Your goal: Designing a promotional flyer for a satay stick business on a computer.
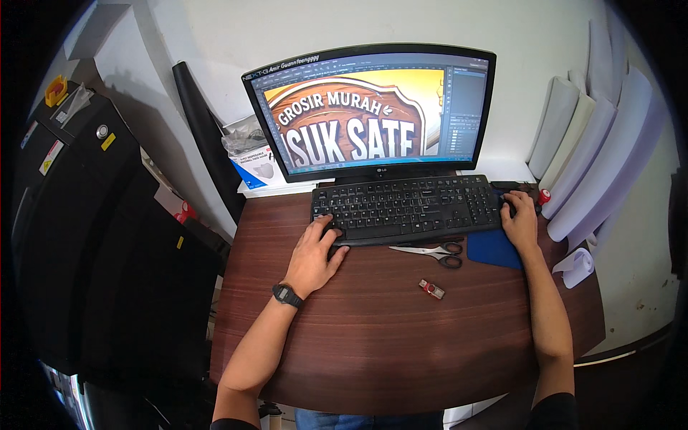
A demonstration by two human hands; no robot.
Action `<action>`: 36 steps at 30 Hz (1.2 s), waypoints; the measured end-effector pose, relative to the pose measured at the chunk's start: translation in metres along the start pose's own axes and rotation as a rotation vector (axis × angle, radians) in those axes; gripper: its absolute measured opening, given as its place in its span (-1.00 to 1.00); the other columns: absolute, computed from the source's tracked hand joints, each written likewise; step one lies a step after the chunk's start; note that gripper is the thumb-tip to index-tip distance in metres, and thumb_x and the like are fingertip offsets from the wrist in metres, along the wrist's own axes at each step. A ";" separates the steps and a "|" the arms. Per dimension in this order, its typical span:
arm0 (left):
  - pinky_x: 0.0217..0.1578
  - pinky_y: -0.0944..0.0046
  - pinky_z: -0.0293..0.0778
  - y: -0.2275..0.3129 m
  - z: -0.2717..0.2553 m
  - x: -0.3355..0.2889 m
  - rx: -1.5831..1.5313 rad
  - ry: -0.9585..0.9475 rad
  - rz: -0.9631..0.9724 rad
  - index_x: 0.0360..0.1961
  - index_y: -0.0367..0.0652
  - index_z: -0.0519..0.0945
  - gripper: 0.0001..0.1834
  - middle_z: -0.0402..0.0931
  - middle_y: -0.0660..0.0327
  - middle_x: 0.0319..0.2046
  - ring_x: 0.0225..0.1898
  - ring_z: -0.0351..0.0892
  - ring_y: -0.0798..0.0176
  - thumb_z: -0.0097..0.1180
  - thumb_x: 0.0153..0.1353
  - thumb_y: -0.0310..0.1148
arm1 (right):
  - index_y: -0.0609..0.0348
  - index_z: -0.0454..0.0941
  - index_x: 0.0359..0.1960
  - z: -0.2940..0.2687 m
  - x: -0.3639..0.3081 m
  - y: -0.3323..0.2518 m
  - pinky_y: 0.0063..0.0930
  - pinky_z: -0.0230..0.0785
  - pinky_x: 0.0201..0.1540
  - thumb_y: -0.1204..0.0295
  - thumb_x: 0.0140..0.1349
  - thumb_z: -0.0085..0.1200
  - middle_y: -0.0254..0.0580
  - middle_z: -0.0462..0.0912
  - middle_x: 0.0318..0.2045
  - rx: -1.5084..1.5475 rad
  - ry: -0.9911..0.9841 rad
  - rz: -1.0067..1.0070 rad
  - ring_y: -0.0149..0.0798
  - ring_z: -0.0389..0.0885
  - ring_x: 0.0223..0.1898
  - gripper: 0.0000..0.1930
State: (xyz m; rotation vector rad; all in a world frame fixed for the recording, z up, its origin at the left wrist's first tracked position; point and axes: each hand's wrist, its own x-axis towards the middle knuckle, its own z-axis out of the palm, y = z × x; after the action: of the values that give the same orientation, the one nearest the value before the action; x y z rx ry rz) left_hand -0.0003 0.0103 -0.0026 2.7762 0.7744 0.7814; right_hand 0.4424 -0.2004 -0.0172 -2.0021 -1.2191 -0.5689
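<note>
My left hand (313,254) rests at the left end of the black keyboard (405,208), fingers spread over its lower left keys and the thumb on the desk. That wrist wears a black digital watch (287,294). To the right of the keyboard, my right hand (521,222) is curled over a dark computer mouse (504,201), which is mostly hidden, by a blue mouse pad (494,249). Behind the keyboard, a monitor (358,107) displays a brown and yellow sign design in an editing program.
Black-handled scissors (437,253) and a red USB stick (431,289) lie on the brown desk (373,344). Paper rolls (588,158) lean at right, with a small roll (575,268) below. A face-mask box (256,168) stands left of the monitor. A large black machine (100,236) fills the left.
</note>
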 end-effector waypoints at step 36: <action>0.46 -0.30 0.19 0.004 -0.001 0.002 0.118 -0.123 0.054 0.31 0.15 0.60 -0.57 0.20 0.01 0.52 0.56 0.10 -0.21 0.18 0.43 -0.34 | 0.29 0.74 -0.09 -0.001 0.001 -0.002 -0.14 0.47 0.21 0.45 0.24 0.17 0.04 0.68 0.02 -0.021 -0.015 0.014 0.10 0.61 0.09 -0.74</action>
State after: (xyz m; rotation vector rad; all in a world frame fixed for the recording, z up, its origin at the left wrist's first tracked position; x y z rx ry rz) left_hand 0.0019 0.0075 0.0005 2.9285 0.7481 0.5839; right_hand 0.4413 -0.2002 -0.0156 -2.0346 -1.2115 -0.5630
